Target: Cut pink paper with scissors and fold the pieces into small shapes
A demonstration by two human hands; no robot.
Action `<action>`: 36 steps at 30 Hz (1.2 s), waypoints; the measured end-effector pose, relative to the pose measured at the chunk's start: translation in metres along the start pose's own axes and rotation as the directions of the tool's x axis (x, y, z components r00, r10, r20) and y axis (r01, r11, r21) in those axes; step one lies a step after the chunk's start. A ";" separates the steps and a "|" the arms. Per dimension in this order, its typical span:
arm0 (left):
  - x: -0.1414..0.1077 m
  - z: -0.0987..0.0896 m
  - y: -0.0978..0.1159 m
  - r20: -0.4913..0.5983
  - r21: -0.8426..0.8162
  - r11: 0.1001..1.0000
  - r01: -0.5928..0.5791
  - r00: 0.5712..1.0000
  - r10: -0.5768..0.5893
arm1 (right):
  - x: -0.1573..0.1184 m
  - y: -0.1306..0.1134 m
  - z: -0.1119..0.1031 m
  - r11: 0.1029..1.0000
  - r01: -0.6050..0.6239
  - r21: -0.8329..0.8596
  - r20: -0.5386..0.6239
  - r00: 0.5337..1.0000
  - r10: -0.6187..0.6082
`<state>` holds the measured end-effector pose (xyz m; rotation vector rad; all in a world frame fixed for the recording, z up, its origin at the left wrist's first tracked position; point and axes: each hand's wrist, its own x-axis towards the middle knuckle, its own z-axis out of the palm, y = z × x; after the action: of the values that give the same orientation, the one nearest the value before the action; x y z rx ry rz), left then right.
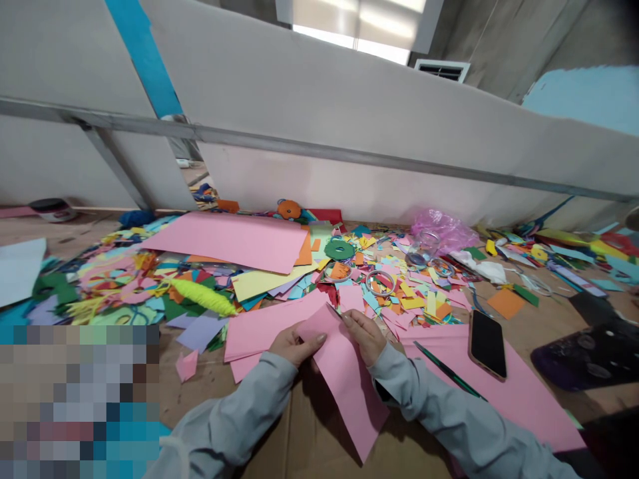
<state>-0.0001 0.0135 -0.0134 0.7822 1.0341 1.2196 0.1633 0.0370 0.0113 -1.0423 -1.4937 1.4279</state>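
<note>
At six o'clock, pink paper (349, 382) is being pinched by the left hand (290, 344); at its top edge, a dark blade (333, 310) is being pinched by the right hand (367, 336), the lower length seemingly being left uncut.

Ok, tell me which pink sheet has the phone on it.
The pink sheet partly under the right sleeve; the phone overlaps its far edge, while the others carry none.
</note>
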 end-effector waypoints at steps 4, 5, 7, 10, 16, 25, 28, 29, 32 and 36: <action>0.000 0.001 0.000 -0.011 0.019 1.000 -0.020 1.000 0.020 | 0.001 -0.001 0.000 1.000 0.008 -0.022 -0.005 1.000 -0.008; 0.000 0.001 0.000 -0.007 0.019 1.000 -0.021 1.000 0.021 | 0.001 -0.001 0.000 1.000 0.006 -0.026 -0.005 1.000 -0.006; 0.000 0.001 0.001 0.007 0.011 1.000 -0.023 1.000 0.023 | 0.001 -0.001 0.000 1.000 0.001 -0.023 -0.009 1.000 -0.001; -0.001 0.001 0.002 0.034 0.032 0.999 -0.007 0.999 0.006 | 0.001 -0.001 0.002 1.000 -0.002 0.005 -0.027 1.000 0.003; 0.000 0.001 0.001 -0.019 -0.031 0.999 0.007 1.000 -0.008 | 0.001 -0.007 -0.002 0.998 -0.036 -0.045 -0.037 0.999 0.035; 0.017 -0.027 0.024 -0.327 0.005 0.999 -0.034 0.944 0.034 | 0.019 -0.005 -0.038 0.599 0.079 -0.797 -0.021 0.987 -0.159; 0.019 -0.035 0.028 -0.343 0.108 0.993 -0.045 0.936 0.080 | 0.024 -0.005 -0.045 0.430 0.143 -0.892 0.034 0.967 -0.252; 0.020 -0.036 0.029 -0.337 0.121 0.991 -0.052 0.937 0.090 | 0.025 -0.006 -0.046 0.407 0.191 -0.893 0.068 0.952 -0.299; 0.019 -0.036 0.031 -0.317 0.115 0.992 -0.049 0.945 0.083 | 0.022 -0.015 -0.043 0.474 0.376 -0.796 0.178 0.894 -0.410; 0.018 -0.031 0.033 -0.344 0.022 0.992 -0.121 0.931 0.121 | 0.017 -0.023 -0.030 0.766 0.370 -0.526 0.289 0.925 -0.248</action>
<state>-0.0408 0.0365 0.0018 0.6521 1.2852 1.4986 0.1848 0.0630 0.0359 -0.9368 -2.2200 0.8722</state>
